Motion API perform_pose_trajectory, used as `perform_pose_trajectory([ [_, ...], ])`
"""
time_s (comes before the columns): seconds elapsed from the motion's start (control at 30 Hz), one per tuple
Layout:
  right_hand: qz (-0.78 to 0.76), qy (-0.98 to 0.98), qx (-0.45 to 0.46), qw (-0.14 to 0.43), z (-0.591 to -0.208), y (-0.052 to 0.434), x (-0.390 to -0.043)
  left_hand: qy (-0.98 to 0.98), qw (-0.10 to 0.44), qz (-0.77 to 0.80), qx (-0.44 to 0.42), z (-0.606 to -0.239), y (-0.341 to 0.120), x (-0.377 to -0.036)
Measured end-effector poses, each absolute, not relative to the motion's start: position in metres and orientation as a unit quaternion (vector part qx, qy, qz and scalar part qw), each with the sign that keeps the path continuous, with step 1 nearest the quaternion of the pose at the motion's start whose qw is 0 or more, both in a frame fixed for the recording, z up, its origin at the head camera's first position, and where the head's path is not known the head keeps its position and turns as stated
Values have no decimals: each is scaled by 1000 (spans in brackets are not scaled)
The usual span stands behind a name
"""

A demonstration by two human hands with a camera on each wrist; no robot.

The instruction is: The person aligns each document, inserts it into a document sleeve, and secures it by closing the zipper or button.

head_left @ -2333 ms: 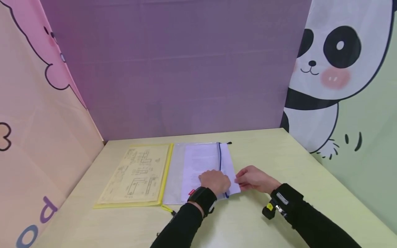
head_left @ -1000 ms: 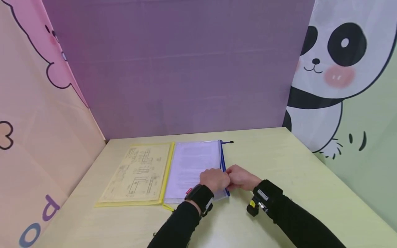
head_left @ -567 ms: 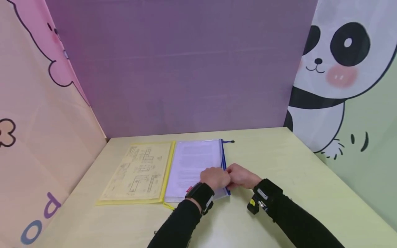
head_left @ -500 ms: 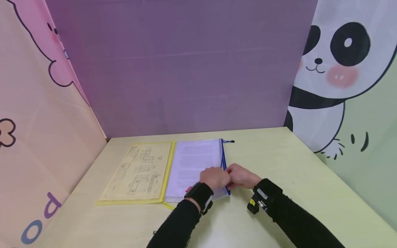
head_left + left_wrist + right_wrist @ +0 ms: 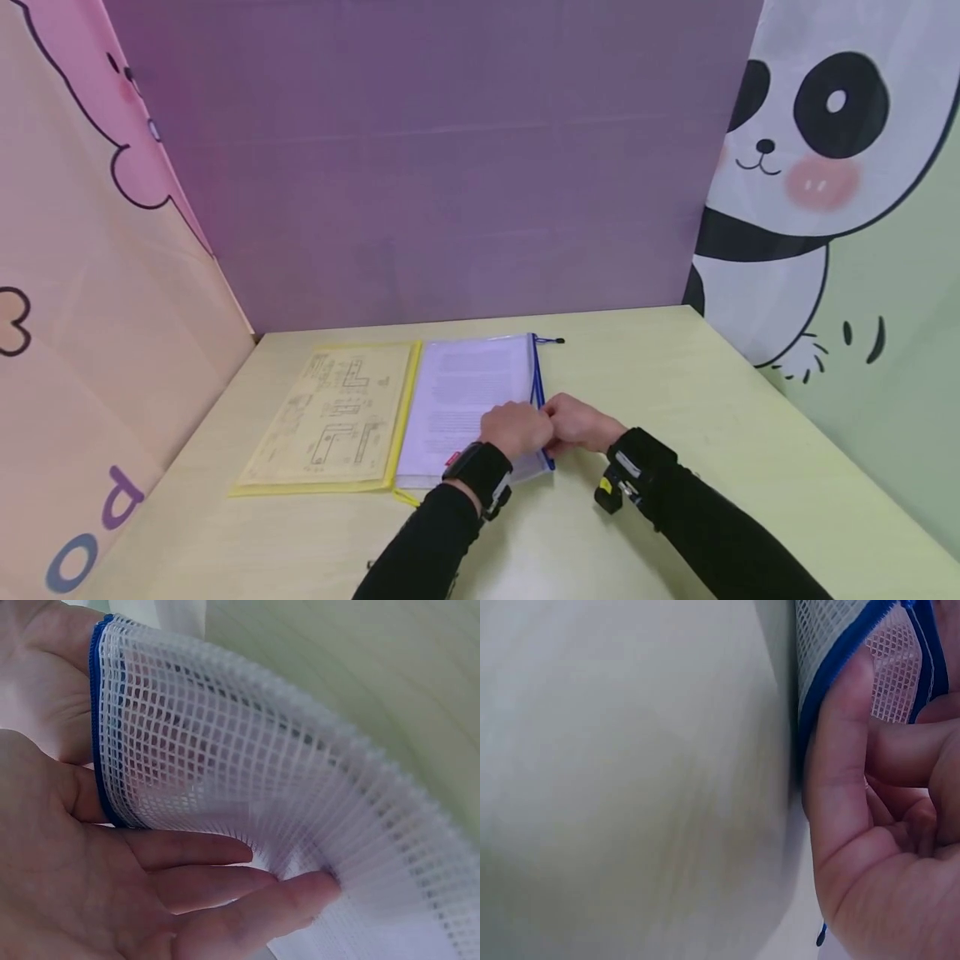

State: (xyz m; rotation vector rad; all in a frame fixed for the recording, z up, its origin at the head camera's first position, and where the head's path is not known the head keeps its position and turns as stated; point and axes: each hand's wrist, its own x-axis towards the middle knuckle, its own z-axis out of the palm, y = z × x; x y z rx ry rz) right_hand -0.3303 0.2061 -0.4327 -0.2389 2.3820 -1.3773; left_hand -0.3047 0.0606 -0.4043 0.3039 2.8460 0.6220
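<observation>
A clear mesh zipper pouch (image 5: 537, 375) with a blue zipper along its right side lies on the table. Printed white sheets (image 5: 465, 375) show through its top layer. My left hand (image 5: 513, 429) holds the pouch's top layer near the lower right, and the left wrist view shows the mesh (image 5: 225, 727) bowed up over its fingers. My right hand (image 5: 581, 422) meets it at the zipper edge. In the right wrist view that hand grips the blue edge (image 5: 840, 667), with the mouth of the pouch parted beside its fingers. The exact fingertip contact is partly hidden.
A yellow zipper pouch (image 5: 412, 392) holding a sheet of technical drawings lies just left. The blue zipper's cord with a black end (image 5: 560, 340) sticks out at the top right corner. A purple panel (image 5: 450, 167) stands behind the pale table (image 5: 675, 400).
At first the sheets stuck out past the pouch's right edge; now they lie inside. My right hand has moved left from the sheets to the zipper edge. Both hands barely move over the last half second.
</observation>
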Motion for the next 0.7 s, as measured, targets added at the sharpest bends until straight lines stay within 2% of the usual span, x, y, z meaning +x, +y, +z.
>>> perform_pose_trajectory([
  [0.17, -484, 850, -77, 193, -433, 206, -330, 967, 95, 206, 119, -404, 55, -303],
  [0.37, -487, 848, -63, 198, -434, 201, -328, 963, 108, 212, 127, -407, 35, -304],
  [0.53, -481, 851, -46, 206, -434, 198, -327, 971, 68, 148, 173, -416, 14, -314],
  [0.7, -471, 857, -39, 205, -434, 198, -330, 973, 68, 103, 193, -422, -7, -325],
])
